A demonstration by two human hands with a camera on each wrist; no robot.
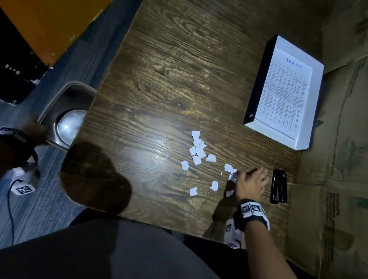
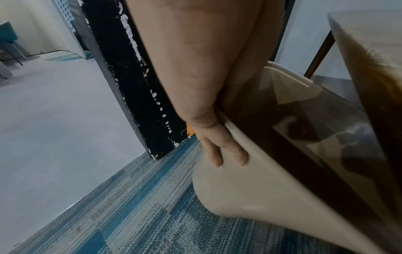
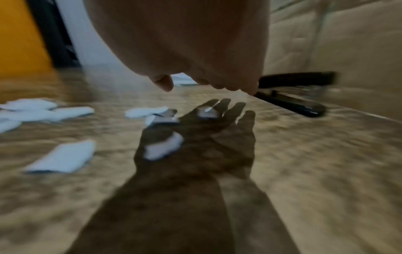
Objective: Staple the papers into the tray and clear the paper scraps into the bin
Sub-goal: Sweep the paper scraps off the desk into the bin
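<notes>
Beside the table's [image 1: 163,68] left edge, your left hand [image 2: 217,146] grips the bin's [image 1: 68,103] rim, holding it low, likely to catch swept scraps. Your right hand [image 1: 250,183], fingers loose and holding nothing, hovers over the paper scraps [image 1: 198,150] near the front right corner, beside the stapler [image 1: 279,186]. Stapled papers [image 1: 284,95] lie in the tray [image 1: 311,108] at the right edge.

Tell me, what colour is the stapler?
Black. The stapler lies on the table beside the right hand; the head view shows it best.
</notes>
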